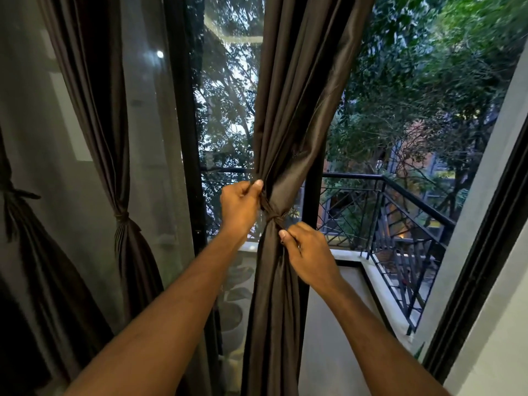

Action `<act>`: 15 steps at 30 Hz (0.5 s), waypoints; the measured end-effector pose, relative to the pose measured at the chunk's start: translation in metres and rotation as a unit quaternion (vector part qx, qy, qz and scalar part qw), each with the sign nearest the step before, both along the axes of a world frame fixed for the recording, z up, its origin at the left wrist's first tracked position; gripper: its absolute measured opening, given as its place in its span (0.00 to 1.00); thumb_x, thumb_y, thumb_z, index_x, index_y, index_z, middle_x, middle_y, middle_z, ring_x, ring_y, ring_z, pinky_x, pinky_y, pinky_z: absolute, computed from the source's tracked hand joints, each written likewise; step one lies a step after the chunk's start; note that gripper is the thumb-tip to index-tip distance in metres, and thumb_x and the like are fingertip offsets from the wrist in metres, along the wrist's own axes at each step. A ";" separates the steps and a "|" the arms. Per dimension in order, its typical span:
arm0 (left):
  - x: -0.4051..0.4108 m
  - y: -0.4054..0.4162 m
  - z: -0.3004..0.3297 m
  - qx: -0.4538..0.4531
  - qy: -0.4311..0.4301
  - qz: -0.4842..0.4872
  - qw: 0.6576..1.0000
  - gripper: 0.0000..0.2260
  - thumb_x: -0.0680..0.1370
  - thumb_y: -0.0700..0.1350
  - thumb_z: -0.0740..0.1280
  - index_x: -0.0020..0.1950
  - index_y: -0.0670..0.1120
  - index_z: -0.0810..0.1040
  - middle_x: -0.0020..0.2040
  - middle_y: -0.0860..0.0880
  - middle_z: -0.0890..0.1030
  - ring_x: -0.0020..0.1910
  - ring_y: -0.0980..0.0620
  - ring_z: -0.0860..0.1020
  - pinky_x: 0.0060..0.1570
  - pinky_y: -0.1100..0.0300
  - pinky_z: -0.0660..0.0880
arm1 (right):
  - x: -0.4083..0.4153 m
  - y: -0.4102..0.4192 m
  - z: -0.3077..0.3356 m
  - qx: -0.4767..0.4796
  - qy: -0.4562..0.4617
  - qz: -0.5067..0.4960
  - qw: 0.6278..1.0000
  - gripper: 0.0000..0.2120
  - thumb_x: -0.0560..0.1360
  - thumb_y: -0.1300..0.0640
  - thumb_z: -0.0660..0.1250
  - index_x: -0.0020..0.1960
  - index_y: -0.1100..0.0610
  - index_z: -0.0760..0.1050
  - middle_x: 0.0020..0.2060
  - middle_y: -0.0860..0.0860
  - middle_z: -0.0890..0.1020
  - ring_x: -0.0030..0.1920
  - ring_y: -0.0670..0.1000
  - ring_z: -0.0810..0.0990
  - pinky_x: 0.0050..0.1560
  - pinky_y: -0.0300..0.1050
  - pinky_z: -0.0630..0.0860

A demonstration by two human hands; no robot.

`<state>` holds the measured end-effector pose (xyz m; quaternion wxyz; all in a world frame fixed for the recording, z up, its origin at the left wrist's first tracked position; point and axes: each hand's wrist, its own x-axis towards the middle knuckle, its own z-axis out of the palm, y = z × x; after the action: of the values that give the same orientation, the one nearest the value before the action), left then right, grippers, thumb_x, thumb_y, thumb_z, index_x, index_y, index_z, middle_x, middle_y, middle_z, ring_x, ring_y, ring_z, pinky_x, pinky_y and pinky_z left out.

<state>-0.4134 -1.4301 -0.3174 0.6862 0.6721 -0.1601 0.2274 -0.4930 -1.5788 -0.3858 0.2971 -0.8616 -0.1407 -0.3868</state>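
A dark brown satin curtain (291, 110) hangs in front of the glass door and is gathered at its waist by a thin brown tie-back (273, 217) knotted around it. My left hand (240, 207) pinches one end of the tie just above and left of the knot, thumb up against the cloth. My right hand (307, 250) pinches the other end just below and right of the knot. Both arms reach forward from the bottom of the view.
To the left hang two more tied brown curtains (125, 221), with sheer netting (148, 167) behind them. A black door frame (187, 138) stands between. Outside are a black balcony railing (400, 212), trees and a white wall (485, 195) at right.
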 end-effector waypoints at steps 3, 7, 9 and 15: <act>0.011 -0.009 0.006 0.006 0.027 0.029 0.999 0.16 0.80 0.46 0.69 0.33 0.42 0.75 0.29 0.46 0.67 0.29 0.52 0.63 0.32 0.58 0.62 | 0.003 0.005 -0.001 0.013 -0.006 0.000 1.000 0.15 0.83 0.50 0.58 0.37 0.52 0.65 0.33 0.43 0.66 0.34 0.48 0.70 0.36 0.51 0.69; 0.022 -0.015 0.001 -0.028 0.091 0.060 0.994 0.15 0.80 0.44 0.69 0.40 0.33 0.80 0.32 0.46 0.75 0.31 0.52 0.69 0.35 0.59 0.69 | 0.003 0.017 -0.008 0.014 0.017 0.015 1.000 0.15 0.82 0.51 0.58 0.37 0.52 0.63 0.33 0.45 0.66 0.34 0.46 0.66 0.36 0.45 0.63; 0.026 -0.014 -0.001 -0.031 0.106 0.076 0.991 0.13 0.80 0.44 0.69 0.42 0.35 0.83 0.32 0.46 0.77 0.31 0.53 0.71 0.35 0.60 0.71 | -0.001 0.020 -0.013 0.018 0.029 0.025 0.999 0.16 0.82 0.51 0.58 0.37 0.53 0.63 0.32 0.44 0.65 0.33 0.45 0.66 0.36 0.45 0.61; 0.026 -0.011 -0.004 0.005 0.107 0.081 0.991 0.14 0.80 0.43 0.70 0.41 0.34 0.82 0.32 0.45 0.76 0.30 0.54 0.71 0.33 0.61 0.71 | -0.008 0.023 -0.017 0.002 0.036 0.039 0.999 0.16 0.83 0.52 0.57 0.37 0.54 0.64 0.33 0.45 0.66 0.34 0.47 0.68 0.36 0.46 0.64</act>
<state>-0.3871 -1.4413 -0.3212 0.6754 0.7066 -0.0320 0.2085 -0.5011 -1.5558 -0.4026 0.3187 -0.8681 -0.1627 -0.3440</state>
